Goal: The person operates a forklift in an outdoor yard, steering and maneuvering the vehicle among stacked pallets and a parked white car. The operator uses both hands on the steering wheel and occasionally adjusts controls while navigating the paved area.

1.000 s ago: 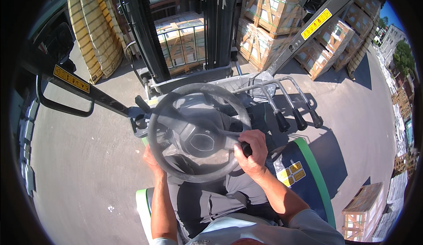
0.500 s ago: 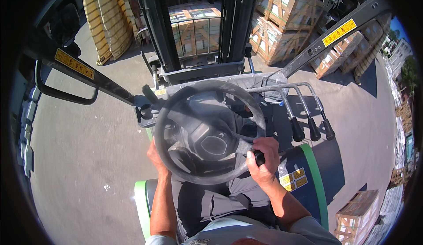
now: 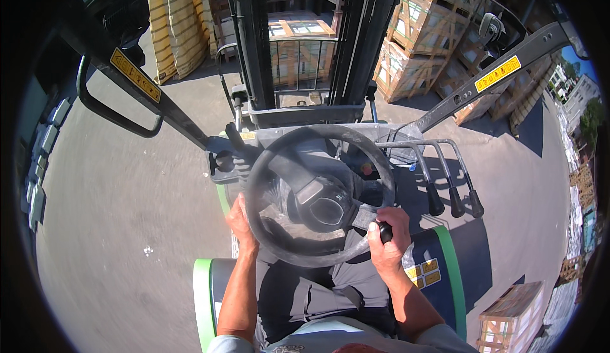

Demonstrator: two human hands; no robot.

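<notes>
The person sits on a forklift, looking down at the wheel (image 3: 321, 194), which lies just ahead of the lap, below the mast (image 3: 298, 41). The left hand (image 3: 240, 221) rests on the wheel's lower left rim, fingers curled around it from outside. The right hand (image 3: 389, 242) is clenched on the black knob (image 3: 384, 231) at the rim's lower right. Three black-tipped levers (image 3: 452, 197) stand just right of the wheel, apart from both hands. Beyond the mast sit wrapped crates (image 3: 419, 41) on pallets. Grey pavement (image 3: 114, 226) spreads to the left; another crate (image 3: 511, 315) shows at lower right.
</notes>
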